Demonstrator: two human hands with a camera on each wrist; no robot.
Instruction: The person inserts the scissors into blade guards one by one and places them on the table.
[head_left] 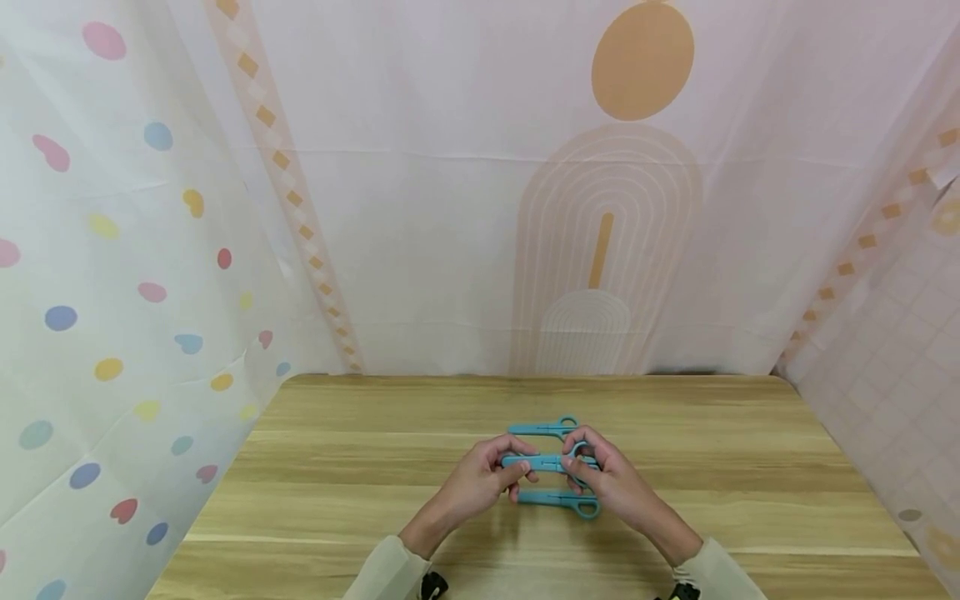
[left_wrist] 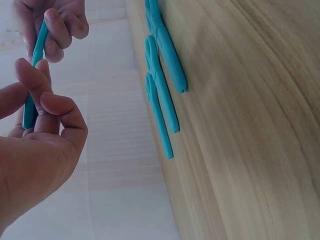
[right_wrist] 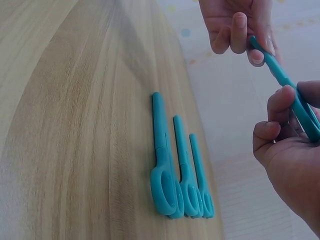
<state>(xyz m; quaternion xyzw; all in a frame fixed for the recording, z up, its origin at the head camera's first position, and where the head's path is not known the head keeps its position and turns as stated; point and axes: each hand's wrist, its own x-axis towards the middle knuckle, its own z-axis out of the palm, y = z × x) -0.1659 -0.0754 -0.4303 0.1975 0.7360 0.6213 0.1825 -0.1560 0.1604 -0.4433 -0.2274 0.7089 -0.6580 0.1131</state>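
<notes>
A pair of teal scissors (head_left: 546,463) is held level above the table between both hands. My left hand (head_left: 483,473) pinches the blade end between thumb and fingers. At the handle loops, my right hand (head_left: 615,482) grips with thumb and fingers. The blade part looks covered in the same teal, as the right wrist view of these scissors (right_wrist: 276,69) shows. Three more teal scissors lie side by side on the table: a near pair (right_wrist: 162,150), a middle pair (right_wrist: 183,162) and a far pair (right_wrist: 199,170). In the head view the held scissors and hands mostly hide the middle pair.
The wood-grain table (head_left: 337,467) reaches back to a pale patterned curtain (head_left: 435,250). A dotted curtain (head_left: 150,333) hangs along the left side, and another pale cloth (head_left: 900,333) hangs on the right.
</notes>
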